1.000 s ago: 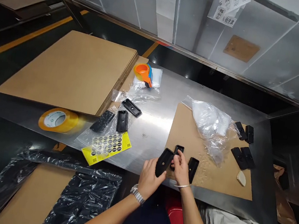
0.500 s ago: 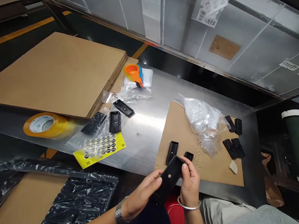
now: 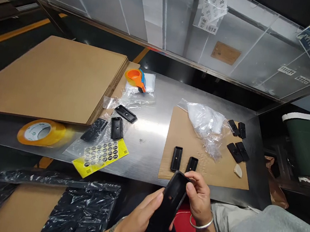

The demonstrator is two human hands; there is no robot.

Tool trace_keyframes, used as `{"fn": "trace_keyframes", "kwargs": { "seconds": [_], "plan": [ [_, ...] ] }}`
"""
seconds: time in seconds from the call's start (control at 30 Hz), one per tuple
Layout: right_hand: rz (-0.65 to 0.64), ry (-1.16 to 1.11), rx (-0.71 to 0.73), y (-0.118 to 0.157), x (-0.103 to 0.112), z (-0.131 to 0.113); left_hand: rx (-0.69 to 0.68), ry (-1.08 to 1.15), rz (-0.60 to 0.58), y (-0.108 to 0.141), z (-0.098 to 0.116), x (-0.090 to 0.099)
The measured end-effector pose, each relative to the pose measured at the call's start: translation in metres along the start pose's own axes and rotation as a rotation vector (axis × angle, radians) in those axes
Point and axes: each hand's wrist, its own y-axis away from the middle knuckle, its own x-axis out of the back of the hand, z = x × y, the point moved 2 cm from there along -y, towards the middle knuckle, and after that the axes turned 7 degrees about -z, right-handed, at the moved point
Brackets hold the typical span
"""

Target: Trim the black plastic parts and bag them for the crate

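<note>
Between my two hands, in front of the bench edge, is a black rectangular plastic tray-like part [image 3: 171, 200] with raised rims and a small hole. My left hand [image 3: 139, 214] grips its lower left side, thumb along the edge. At its upper right, my right hand [image 3: 199, 198] pinches the rim. Just beyond lie two similar parts on the cardboard sheet: a left one [image 3: 176, 159] and a right one [image 3: 192, 164], which my right fingers partly overlap. Several smaller black parts [image 3: 235, 152] lie at the sheet's right side, near a cream-coloured piece [image 3: 238, 170].
A cardboard stack [image 3: 51, 75], tape roll [image 3: 38, 132], orange tape dispenser [image 3: 135, 77] and yellow sticker sheet [image 3: 100, 158] occupy the bench's left. Clear plastic bags [image 3: 207, 121] lie on the cardboard sheet [image 3: 176, 130]. A box lined with black plastic [image 3: 88, 206] stands lower left.
Both hands have lowered the black part slightly toward me and tilted it more upright. More of the right-hand part on the cardboard now shows. The view has shifted a little.
</note>
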Motion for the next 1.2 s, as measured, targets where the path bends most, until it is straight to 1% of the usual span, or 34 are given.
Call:
{"fn": "trace_keyframes", "kwargs": {
  "seconds": [0.1, 0.17, 0.27, 0.33, 0.4, 0.47, 0.6, 0.73, 0.83, 0.93, 1.07, 1.13, 1.2],
  "plan": [
    [-0.015, -0.111, 0.014, 0.000, -0.002, 0.004, 0.001, 0.003, 0.027, 0.003, 0.002, -0.002],
    [0.002, -0.202, -0.012, -0.003, -0.006, 0.007, 0.025, 0.057, 0.042, 0.003, 0.002, -0.003],
    [0.079, -0.343, -0.115, -0.008, -0.011, 0.010, 0.065, 0.220, 0.041, 0.002, 0.002, -0.003],
    [0.157, -0.405, -0.157, -0.011, -0.013, 0.010, 0.065, 0.325, 0.004, 0.002, 0.004, -0.003],
    [0.202, -0.430, -0.176, -0.013, -0.015, 0.009, 0.047, 0.359, -0.041, 0.002, 0.005, -0.002],
    [0.206, -0.433, -0.198, -0.012, -0.016, 0.009, 0.017, 0.328, -0.051, 0.003, 0.007, -0.001],
    [0.254, -0.398, -0.202, -0.006, -0.019, 0.005, -0.067, 0.195, 0.015, 0.001, 0.006, 0.002],
    [0.277, -0.346, -0.238, 0.001, -0.023, 0.004, -0.079, 0.157, 0.027, -0.001, 0.003, 0.003],
    [0.318, -0.266, -0.274, 0.002, -0.023, 0.006, -0.039, 0.238, 0.023, -0.002, 0.001, 0.003],
    [0.340, -0.217, -0.291, 0.002, -0.022, 0.007, 0.037, 0.388, 0.021, -0.001, -0.002, 0.005],
    [0.366, -0.184, -0.261, 0.003, -0.022, 0.004, 0.105, 0.564, -0.040, 0.000, -0.008, 0.007],
    [0.375, -0.178, -0.256, 0.004, -0.023, 0.002, 0.118, 0.593, -0.063, 0.000, -0.010, 0.007],
    [0.378, -0.196, -0.268, 0.005, -0.024, 0.000, 0.107, 0.559, -0.053, 0.000, -0.010, 0.006]
  ]
}}
